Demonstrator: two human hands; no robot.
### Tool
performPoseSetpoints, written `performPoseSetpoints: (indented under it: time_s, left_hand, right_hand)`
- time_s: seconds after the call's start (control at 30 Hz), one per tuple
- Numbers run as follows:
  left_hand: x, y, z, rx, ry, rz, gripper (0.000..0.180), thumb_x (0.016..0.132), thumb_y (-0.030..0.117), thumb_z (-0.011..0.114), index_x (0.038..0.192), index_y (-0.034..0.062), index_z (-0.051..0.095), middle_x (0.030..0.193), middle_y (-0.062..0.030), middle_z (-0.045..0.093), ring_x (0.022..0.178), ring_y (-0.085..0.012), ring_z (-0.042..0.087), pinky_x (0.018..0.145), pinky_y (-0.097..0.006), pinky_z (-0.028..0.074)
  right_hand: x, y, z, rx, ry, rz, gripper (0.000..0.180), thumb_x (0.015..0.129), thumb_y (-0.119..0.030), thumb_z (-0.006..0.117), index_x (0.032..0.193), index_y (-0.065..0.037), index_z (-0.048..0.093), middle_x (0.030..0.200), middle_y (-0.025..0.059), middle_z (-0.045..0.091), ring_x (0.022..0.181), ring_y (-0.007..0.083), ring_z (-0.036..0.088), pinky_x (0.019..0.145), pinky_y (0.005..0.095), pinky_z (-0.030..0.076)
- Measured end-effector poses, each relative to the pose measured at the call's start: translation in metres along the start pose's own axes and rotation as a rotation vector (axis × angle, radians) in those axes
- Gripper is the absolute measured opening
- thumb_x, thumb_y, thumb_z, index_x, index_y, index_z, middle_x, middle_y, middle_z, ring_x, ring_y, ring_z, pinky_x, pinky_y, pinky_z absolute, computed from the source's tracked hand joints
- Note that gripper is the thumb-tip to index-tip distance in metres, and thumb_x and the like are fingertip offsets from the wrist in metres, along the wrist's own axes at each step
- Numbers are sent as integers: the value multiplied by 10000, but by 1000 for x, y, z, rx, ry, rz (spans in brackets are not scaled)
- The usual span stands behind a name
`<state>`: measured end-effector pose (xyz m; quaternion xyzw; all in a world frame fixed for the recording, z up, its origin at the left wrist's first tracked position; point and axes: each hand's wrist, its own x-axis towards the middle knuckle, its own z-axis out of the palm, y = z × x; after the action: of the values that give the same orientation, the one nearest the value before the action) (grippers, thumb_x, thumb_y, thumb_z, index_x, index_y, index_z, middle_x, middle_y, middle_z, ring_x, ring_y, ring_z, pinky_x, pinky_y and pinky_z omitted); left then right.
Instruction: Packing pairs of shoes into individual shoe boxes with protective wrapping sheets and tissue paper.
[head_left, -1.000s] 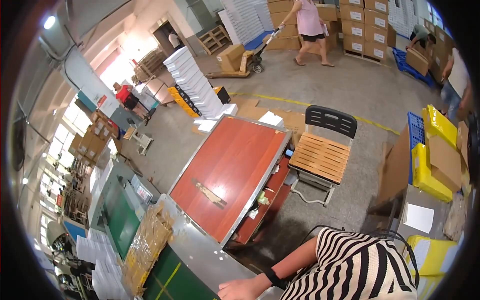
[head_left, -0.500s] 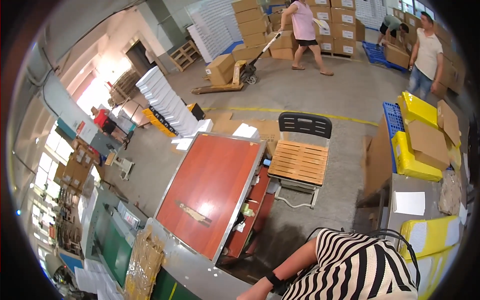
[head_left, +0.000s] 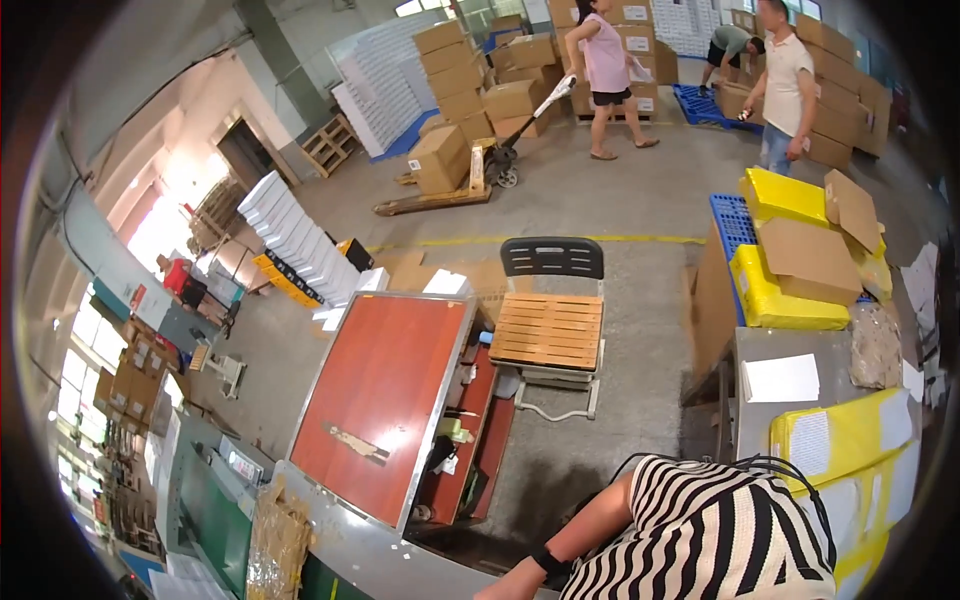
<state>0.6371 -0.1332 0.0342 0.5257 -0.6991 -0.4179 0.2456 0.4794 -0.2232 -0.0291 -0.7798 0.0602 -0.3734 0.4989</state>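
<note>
Grey metal bench (head_left: 370,545) lies just beside left hand (head_left: 497,590), off to its left. Hand enters at lower edge on striped-sleeve arm with black wristband (head_left: 545,560). Fingers cut off by frame: grip cannot be told. Right hand not seen, so left is nearer. Red tabletop (head_left: 385,400) sits beyond fingers, long axis running away from them. Count: one bench, one red tabletop, one slatted chair (head_left: 548,330), three people far off.

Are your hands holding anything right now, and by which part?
Cannot be told: only a banded forearm and striped shirt show; both hands are outside the picture.
</note>
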Motion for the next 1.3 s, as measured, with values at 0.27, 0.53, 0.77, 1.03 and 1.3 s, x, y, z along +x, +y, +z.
performPoseSetpoints:
  time_s: [0.27, 0.53, 0.77, 1.03, 1.3]
  left_hand:
    - [-1, -5, 18, -208, -235, 84, 270, 1013, 271, 473, 1057, 36, 597, 784, -86, 626, 602, -194, 567, 520, -266, 406]
    - [67, -2, 33, -299, -549, 115, 240, 989, 245, 515, 1148, 71, 563, 899, -114, 628, 689, -228, 596, 583, -290, 437]
    - [156, 18, 55, -358, -855, 137, 286, 968, 223, 553, 1227, 102, 533, 1000, -138, 631, 765, -258, 622, 639, -310, 465]
    - [233, 34, 79, -469, -1170, 106, 390, 945, 197, 595, 1318, 138, 499, 1115, -165, 633, 853, -293, 652, 703, -334, 496]
    - [264, 31, 93, -640, -1404, 19, 517, 921, 172, 638, 1408, 174, 464, 1230, -193, 636, 940, -327, 682, 766, -357, 528]
  right_hand:
    - [-29, -33, -5, -81, 35, -80, 113, 890, -106, 628, 887, 3, 654, 796, 175, 647, 726, 312, 613, 654, 388, 485]
    - [-58, -53, -53, -208, 86, 97, 132, 881, -104, 598, 904, 18, 642, 812, 204, 642, 761, 335, 610, 694, 408, 482]
    - [-107, -65, -128, -209, 180, 116, 182, 864, -89, 579, 968, 41, 653, 872, 213, 665, 812, 316, 633, 748, 408, 483]
    - [-147, -68, -173, -305, 375, 87, 223, 880, -151, 587, 1011, 11, 666, 916, 210, 655, 890, 331, 622, 779, 422, 477]
    - [-158, -58, -184, -367, 510, -3, 220, 897, -193, 575, 952, 16, 615, 922, 201, 616, 867, 333, 585, 773, 428, 459]
